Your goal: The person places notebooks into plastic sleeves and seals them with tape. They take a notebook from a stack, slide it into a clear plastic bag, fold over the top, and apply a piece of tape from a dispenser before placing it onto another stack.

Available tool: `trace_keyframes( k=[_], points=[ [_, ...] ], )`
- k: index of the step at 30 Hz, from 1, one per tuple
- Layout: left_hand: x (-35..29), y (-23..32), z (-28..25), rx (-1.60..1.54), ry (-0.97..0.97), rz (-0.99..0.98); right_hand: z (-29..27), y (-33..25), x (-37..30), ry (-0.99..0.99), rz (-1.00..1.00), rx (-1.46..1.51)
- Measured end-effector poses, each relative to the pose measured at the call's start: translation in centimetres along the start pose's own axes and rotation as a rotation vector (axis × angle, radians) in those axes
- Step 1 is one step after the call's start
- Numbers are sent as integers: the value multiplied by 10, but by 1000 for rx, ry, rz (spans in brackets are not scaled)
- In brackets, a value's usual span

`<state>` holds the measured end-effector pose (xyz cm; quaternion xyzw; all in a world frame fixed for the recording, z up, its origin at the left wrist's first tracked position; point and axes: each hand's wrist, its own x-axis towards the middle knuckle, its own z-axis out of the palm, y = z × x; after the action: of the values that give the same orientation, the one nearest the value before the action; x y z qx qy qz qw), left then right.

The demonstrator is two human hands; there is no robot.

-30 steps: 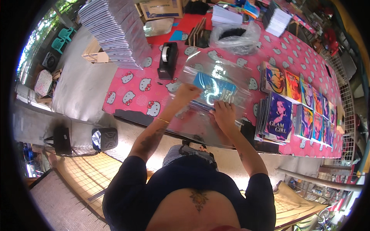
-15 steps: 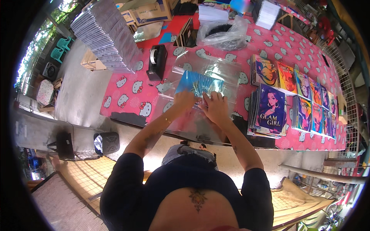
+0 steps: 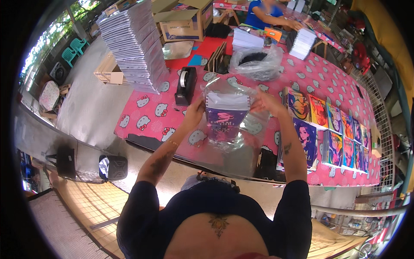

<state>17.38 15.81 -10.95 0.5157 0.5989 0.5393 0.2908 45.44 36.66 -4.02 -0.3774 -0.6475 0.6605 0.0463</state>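
A thick spiral-bound notebook (image 3: 227, 117) with a purple cover stands tilted on the table in front of me, its white page edges showing on top. Clear plastic bag film (image 3: 235, 140) lies around and under it, the glossy sheet spreading toward the table's front edge. At the notebook's left side my left hand (image 3: 195, 114) is closed on the plastic against the binding edge. My right hand (image 3: 266, 102) pinches the film just right of the notebook. Fingertips of both hands are partly hidden by glare and plastic.
A black tape dispenser (image 3: 186, 86) stands to the left, near a tall stack of wrapped notebooks (image 3: 136, 47). Colourful notebooks (image 3: 318, 110) fill the right side. Behind are a crumpled plastic bag (image 3: 257, 64), cardboard boxes (image 3: 183, 23) and a co-worker (image 3: 263, 15) handling a white-paged notebook stack.
My hands have moved apart from the bright blue bundle to both sides of the notebook. The purple cover and white pages now face me. A co-worker's arms show more at the back.
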Motion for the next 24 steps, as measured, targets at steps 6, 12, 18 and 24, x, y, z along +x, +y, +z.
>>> trace_keyframes(
  k=[6,12,18,24],
  points=[
    [55,-45,-53,599,517,293,72,-59,-73,380,-861,-676],
    [82,-79,-136,-128,214,-573,113,-94,-85,278,-791,-1110],
    [33,-107,-111,-284,330,-520,140,-111,-49,246,-808,-1105],
    [50,0,-133,630,77,111,150,-126,-36,298,-676,-1140]
  ],
)
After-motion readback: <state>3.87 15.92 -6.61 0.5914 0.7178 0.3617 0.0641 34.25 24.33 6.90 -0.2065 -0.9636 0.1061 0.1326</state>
